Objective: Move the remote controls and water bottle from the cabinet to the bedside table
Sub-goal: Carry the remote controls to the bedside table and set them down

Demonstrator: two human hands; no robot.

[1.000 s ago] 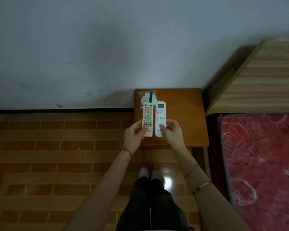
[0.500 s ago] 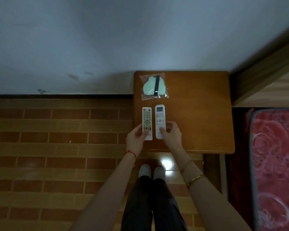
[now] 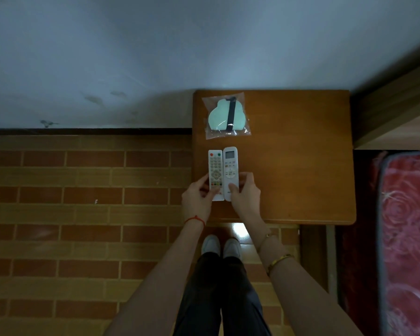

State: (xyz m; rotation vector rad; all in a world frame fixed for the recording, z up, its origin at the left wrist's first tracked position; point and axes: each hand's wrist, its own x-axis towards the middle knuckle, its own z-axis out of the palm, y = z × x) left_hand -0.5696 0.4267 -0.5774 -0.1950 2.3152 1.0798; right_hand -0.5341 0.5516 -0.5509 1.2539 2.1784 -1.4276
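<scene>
Hands: left hand pinches the near end of the keypad remote, thumb on top and fingers curled at its left edge; right hand grips the near end of the display remote, thumb on its face and fingers curled round its right edge.
Wall: pale wall fills the upper part of the view and meets the far edge of the tabletop; a dark skirting line runs along its foot.
Floor: brick-patterned floor spreads wide to the left of the tabletop, with the person's white shoes just short of the near edge.
Bed: red patterned mattress lies at the right, apart from the tabletop's right edge, with a wooden headboard beyond it.
Tabletop: bedside tabletop shows bare wood across its right half and near right corner.
Bagged item: clear bag with a pale green piece and black strap lies at the far left corner, near the left edge.
Remotes: both lie flat on the left side of the tabletop, side by side and touching along their lengths, just nearer than the bag and apart from it.
Water bottle: not seen in this view.
</scene>
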